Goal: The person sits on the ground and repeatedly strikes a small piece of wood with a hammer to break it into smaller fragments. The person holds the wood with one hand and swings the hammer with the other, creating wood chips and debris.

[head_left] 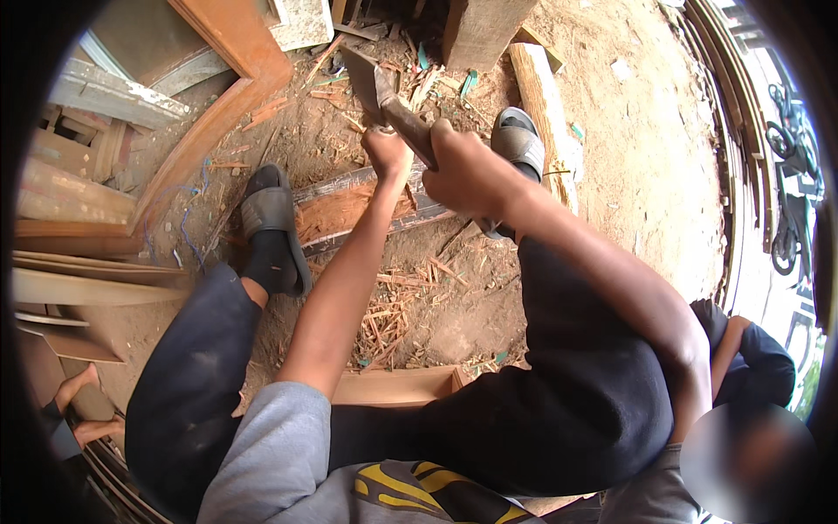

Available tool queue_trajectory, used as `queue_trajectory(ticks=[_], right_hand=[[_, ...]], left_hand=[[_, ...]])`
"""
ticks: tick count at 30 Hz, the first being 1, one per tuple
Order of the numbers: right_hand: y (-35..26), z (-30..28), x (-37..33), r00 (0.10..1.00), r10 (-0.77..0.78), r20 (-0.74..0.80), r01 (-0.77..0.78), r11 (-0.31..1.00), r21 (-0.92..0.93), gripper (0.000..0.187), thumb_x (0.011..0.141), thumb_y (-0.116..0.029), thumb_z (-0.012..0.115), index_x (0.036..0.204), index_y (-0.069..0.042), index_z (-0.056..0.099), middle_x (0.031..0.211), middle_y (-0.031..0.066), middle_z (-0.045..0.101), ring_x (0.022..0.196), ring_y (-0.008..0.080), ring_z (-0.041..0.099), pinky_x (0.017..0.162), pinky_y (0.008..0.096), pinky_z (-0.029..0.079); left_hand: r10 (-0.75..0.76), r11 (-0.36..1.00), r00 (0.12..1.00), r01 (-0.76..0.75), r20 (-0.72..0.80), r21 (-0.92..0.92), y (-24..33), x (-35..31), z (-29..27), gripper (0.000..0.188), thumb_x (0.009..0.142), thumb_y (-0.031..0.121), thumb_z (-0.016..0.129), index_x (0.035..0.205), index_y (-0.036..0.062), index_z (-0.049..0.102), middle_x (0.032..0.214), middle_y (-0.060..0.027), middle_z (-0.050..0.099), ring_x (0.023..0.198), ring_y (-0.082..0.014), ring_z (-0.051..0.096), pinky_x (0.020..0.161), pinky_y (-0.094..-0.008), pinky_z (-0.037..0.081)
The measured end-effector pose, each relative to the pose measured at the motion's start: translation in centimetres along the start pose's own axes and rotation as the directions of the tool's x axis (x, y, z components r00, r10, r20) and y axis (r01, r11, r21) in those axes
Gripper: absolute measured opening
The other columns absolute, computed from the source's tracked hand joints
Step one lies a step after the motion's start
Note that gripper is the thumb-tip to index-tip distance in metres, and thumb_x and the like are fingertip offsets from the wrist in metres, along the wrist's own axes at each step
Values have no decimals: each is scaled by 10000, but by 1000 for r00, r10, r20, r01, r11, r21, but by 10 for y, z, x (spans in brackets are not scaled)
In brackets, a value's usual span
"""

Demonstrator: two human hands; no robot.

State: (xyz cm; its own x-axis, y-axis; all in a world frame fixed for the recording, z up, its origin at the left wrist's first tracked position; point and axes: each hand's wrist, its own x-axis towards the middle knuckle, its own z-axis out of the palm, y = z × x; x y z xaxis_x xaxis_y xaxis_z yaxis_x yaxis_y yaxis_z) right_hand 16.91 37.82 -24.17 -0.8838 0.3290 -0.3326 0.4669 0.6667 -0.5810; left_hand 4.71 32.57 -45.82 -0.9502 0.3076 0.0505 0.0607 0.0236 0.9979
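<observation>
Both my hands are raised over the ground between my feet. My right hand [471, 170] is wrapped round the thick handle of a chopping tool [369, 85], its broad, dull metal blade pointing up and left. My left hand [388, 153] is closed just below the base of the blade, against the tool; its fingers are partly hidden. Below the hands lies a dark-edged wooden beam [336, 210] with a rough, split reddish face, running between my two sandals [267, 210]. Part of the beam is covered by my left forearm.
Wood chips [388, 327] litter the dirt. A pale log [539, 113] lies beside my right foot, near a wooden post [484, 31]. Wooden frames [209, 157] and boards [96, 279] lean at the left. Another person [751, 358] is at the right; a person's bare feet [87, 406] show at the left.
</observation>
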Motion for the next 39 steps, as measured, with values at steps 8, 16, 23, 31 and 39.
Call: queue_trajectory(ticks=[8, 16, 23, 31, 39], right_hand=[[-16, -56, -34, 941, -276, -196, 286, 958, 22, 204, 870, -153, 539, 921, 44, 551, 703, 53, 550, 592, 130, 564, 595, 239, 480], [-61, -71, -12, 589, -241, -772, 420, 907, 38, 185, 849, -187, 519, 917, -18, 550, 622, 94, 550, 515, 210, 550, 530, 295, 479], [4, -18, -17, 989, 104, 105, -117, 985, 125, 250, 814, -182, 587, 889, 52, 539, 706, 132, 600, 567, 194, 597, 533, 327, 480], [-34, -76, -53, 963, 123, -241, 18, 859, 511, 231, 863, -206, 563, 823, 21, 568, 641, 49, 544, 508, 116, 531, 439, 243, 407], [-12, -25, -9, 885, -96, -455, 126, 991, 37, 297, 845, -239, 558, 918, 47, 527, 611, 159, 572, 554, 261, 610, 501, 339, 482]], left_hand=[[88, 995, 991, -82, -100, 65, 14, -11, 2, 103, 776, 42, 598, 687, 12, 642, 591, -75, 625, 499, -128, 576, 477, -283, 438], [23, 993, 996, -13, -86, 117, 29, -16, 22, 182, 759, 60, 611, 588, 9, 580, 522, -44, 554, 450, -114, 499, 445, -310, 376], [183, 978, 978, -171, -98, 121, 7, -7, 8, 81, 713, 0, 595, 642, -19, 560, 626, -99, 634, 574, -188, 612, 575, -320, 476], [20, 992, 999, -15, -40, 123, 30, -14, 16, 80, 739, 10, 593, 671, -2, 635, 620, -79, 644, 560, -129, 603, 518, -298, 446], [-14, 997, 995, 22, -103, 78, 13, -13, 2, 41, 734, 17, 617, 767, -6, 624, 696, -91, 656, 609, -174, 623, 586, -320, 487]])
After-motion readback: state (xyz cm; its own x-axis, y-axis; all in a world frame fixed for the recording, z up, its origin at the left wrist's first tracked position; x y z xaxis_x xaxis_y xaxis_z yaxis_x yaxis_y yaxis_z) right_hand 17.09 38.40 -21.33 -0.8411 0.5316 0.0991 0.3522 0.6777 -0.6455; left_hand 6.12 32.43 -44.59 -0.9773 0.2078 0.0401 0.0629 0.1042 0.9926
